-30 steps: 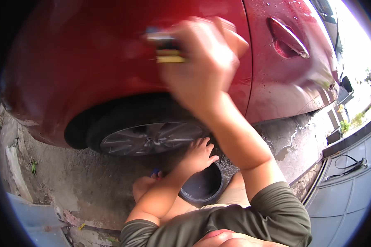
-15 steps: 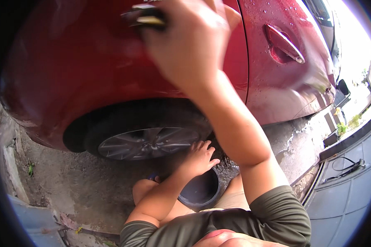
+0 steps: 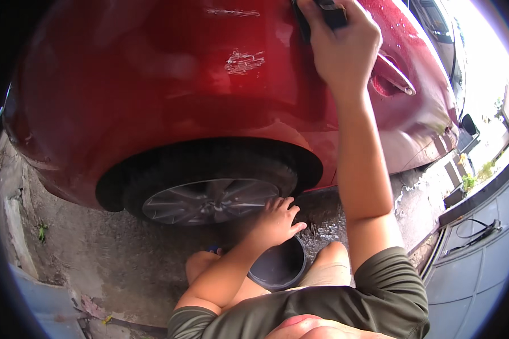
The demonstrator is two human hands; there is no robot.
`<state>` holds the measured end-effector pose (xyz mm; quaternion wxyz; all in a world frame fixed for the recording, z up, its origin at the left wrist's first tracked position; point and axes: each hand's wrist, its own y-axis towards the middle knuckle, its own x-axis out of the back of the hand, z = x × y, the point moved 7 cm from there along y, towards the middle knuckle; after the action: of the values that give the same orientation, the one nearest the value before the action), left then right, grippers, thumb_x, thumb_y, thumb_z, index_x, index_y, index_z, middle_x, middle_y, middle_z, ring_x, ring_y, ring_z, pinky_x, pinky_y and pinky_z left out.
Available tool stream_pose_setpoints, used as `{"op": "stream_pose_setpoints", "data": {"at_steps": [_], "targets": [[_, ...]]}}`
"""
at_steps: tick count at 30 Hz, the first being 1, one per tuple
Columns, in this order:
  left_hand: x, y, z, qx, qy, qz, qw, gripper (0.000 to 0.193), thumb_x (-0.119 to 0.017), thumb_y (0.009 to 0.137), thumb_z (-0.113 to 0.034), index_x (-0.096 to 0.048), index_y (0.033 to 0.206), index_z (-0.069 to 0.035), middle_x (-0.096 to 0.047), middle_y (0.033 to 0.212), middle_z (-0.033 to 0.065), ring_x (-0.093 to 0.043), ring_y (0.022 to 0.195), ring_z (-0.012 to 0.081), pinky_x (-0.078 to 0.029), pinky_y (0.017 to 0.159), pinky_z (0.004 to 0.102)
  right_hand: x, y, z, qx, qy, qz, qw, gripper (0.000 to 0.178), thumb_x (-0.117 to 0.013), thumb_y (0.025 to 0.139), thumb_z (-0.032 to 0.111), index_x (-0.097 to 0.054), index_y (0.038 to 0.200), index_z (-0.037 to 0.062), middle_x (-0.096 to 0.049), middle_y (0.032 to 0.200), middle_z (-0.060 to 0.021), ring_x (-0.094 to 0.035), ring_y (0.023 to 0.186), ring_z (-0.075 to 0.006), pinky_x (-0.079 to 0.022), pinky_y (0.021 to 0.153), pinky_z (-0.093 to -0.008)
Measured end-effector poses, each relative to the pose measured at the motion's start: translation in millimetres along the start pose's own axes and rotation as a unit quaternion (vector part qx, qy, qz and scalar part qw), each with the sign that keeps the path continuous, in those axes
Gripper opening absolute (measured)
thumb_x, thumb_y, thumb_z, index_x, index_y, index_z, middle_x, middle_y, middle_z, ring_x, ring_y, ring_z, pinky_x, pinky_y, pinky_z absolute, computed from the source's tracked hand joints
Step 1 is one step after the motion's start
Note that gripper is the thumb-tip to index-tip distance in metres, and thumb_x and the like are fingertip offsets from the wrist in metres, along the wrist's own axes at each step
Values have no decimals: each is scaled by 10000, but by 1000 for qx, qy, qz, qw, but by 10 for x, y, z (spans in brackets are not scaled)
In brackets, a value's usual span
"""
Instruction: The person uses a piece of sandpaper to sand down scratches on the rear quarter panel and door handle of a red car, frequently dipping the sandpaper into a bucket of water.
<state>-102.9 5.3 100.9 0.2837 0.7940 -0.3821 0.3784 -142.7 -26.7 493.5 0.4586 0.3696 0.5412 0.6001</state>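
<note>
High up on the glossy red side of a car (image 3: 169, 107), my right hand (image 3: 345, 45) grips a small dark block (image 3: 332, 16) with a yellowish edge; its kind is hard to make out. The block lies against the panel, close to the seam left of the door handle (image 3: 396, 76). Pale, scribble-like marks (image 3: 244, 62) show on the panel to the left. Lower down, my left hand (image 3: 278, 221) is held with fingers apart and nothing in it. It hovers by the lower right edge of the wheel (image 3: 212, 201), over a dark bucket (image 3: 277, 265) between my legs.
Water drops dot the car door. Under me is rough concrete ground (image 3: 119, 254), wet in places near the bucket. A grey panelled metal surface (image 3: 469, 282) stands at the right with a dark strap-like thing (image 3: 481, 231) on it. Plants (image 3: 478, 172) show farther off.
My right hand has swept right across the panel with the dark block, baring the pale marks. My left hand has barely moved. The view has shifted slightly.
</note>
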Motion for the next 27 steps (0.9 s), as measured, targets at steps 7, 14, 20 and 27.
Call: {"op": "stream_pose_setpoints", "data": {"at_steps": [7,14,20,27], "targets": [[49,-35,138,16,-2,-22,1000,570,-717,966,-489,-678,1354,-73,-510,1560,199,-454,1461,396,-332,1222,560,-270,55,464,130,112,143,975,156,-790,926,145,-716,877,17,-701,738,-102,-649,713,-265,-508,732,-430],[-4,-32,122,-3,-1,-59,998,576,-711,960,-514,-681,1293,-44,-548,1503,180,-488,1421,385,-364,1179,558,-368,271,94,30,87,151,984,154,-816,742,136,-701,839,105,-709,822,-60,-666,833,-261,-467,753,-428],[-78,1,177,21,41,19,999,586,-713,968,-504,-674,1355,-66,-512,1554,203,-453,1462,408,-346,1204,557,-282,440,-252,41,28,142,989,196,-777,935,271,-750,941,77,-772,855,-73,-712,754,-204,-548,730,-375],[-134,-98,319,45,32,38,998,594,-717,964,-507,-669,1356,-63,-509,1556,205,-437,1475,401,-333,1211,559,-105,-85,-150,159,26,121,980,284,-844,885,307,-691,796,85,-665,780,-98,-614,737,-344,-428,791,-492]]}}
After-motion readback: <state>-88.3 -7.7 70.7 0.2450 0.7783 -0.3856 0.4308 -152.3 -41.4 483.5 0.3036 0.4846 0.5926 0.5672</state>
